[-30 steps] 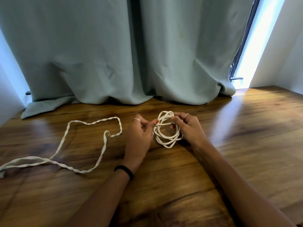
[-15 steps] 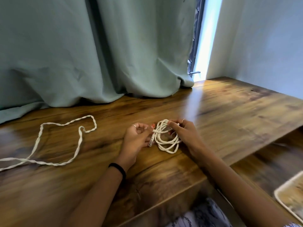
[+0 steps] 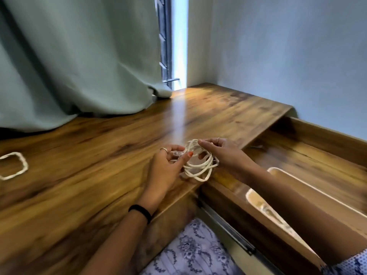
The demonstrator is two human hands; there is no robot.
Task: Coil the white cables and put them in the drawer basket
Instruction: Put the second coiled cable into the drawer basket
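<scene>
Far left on the brown wooden counter [image 3: 83, 155] lies a loose, uncoiled white braided cable [image 3: 16, 165]. My left hand [image 3: 165, 169] pinches one side of the coiled white cable [image 3: 198, 163], thumb and fingertips closed on the strands. My right hand [image 3: 226, 153] curls its grip round the other side. The coil hangs tilted above the counter's edge, beside the open wooden drawer [image 3: 317, 147] and its cream drawer basket [image 3: 262, 210].

No text, label, brand, number or sign can be read in this picture.
</scene>
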